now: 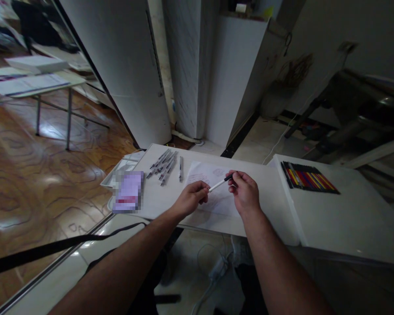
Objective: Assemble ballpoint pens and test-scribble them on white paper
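Note:
A pen (219, 183) with a white barrel and a black end stretches between my hands above a marked sheet of paper (197, 170). My left hand (194, 196) pinches its white end. The fingers of my right hand (244, 189) close round the black end, which they partly cover; whether that part is a cap I cannot tell. To the left, several clear pens (162, 166) lie in a loose pile on the white table (265, 218). One single pen (181, 168) rests apart, between the pile and the paper.
A blurred purple packet (128, 191) sits at the table's left edge. On the adjoining white surface (354, 214) at right lies a row of coloured pens (310, 177). Cables and a power strip (219, 267) are on the floor below. A cabinet (118, 65) stands behind.

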A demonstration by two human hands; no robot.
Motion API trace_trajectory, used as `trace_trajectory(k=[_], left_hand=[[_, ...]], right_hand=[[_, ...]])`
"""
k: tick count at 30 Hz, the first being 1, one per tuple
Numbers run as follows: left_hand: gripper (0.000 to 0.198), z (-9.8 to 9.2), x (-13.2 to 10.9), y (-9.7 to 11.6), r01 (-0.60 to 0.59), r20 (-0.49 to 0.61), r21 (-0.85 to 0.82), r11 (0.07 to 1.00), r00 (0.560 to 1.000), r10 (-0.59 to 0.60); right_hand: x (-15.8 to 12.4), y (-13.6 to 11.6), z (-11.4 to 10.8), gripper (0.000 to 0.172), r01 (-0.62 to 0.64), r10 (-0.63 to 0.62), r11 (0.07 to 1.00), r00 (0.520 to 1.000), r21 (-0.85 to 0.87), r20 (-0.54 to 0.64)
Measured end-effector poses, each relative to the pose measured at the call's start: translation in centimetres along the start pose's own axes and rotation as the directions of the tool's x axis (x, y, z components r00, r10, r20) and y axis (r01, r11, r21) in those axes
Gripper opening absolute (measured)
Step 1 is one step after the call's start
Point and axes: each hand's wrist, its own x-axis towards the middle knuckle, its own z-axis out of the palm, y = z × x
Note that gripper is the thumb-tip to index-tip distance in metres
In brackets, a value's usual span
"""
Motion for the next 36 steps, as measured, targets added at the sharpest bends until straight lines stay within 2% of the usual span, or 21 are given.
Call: trace_trajectory(k=[3, 6, 9, 14, 18, 22, 28, 33, 36], left_hand=[[0.020, -0.1, -0.1, -0.1, -0.084, -0.052, 0.145, 0.986, 0.994, 0.093], [0.017, -0.1, -0.4, 0.0, -0.165, -0.095, 0.358, 0.919, 0.973, 0.211], [0.014, 0.0, -0.8, 0.2, -0.199, -0.085, 0.526, 0.827, 0.955, 0.284], [0.010, 0.0, -1.1, -0.1, -0.264, -0.051, 0.676, 0.688, 0.915, 0.401], [0.009, 0.0, -1.1, -0.5, -0.297, -0.035, 0.707, 0.642, 0.892, 0.451], [0.008, -0.1, -1.0, -0.5, -0.315, -0.043, 0.697, 0.644, 0.878, 0.476], [0.009, 0.0, -1.0, -0.4, -0.270, -0.058, 0.664, 0.698, 0.912, 0.407], [0.018, 0.2, -1.1, -0.4, -0.280, -0.003, 0.667, 0.691, 0.926, 0.378], [0.022, 0.2, -1.1, -0.4, -0.279, 0.020, 0.632, 0.723, 0.938, 0.345]], right_hand=[[0.1, 0.1, 0.1, 0.026, -0.011, 0.010, 1.000, 0.999, -0.010, -0.041], [0.2, 0.2, 0.1, 0.029, 0.004, -0.006, 1.000, 0.998, -0.022, -0.069], [0.3, 0.4, 0.0, 0.031, 0.005, -0.006, 1.000, 0.997, -0.018, -0.073], [0.4, 0.4, 0.0, 0.034, -0.014, 0.017, 1.000, 0.995, 0.028, -0.101], [0.5, 0.6, -0.2, 0.035, -0.025, 0.029, 0.999, 0.994, 0.037, -0.109], [0.7, 0.7, -0.4, 0.031, -0.002, 0.005, 0.999, 0.995, 0.037, -0.097], [0.5, 0.3, -0.3, 0.024, 0.002, 0.001, 0.999, 0.998, 0.042, -0.061], [0.3, 0.0, -0.1, 0.022, -0.014, 0.017, 0.998, 0.999, 0.055, -0.049], [0.3, 0.0, -0.1, 0.020, -0.021, 0.023, 0.998, 0.999, 0.060, -0.031]])
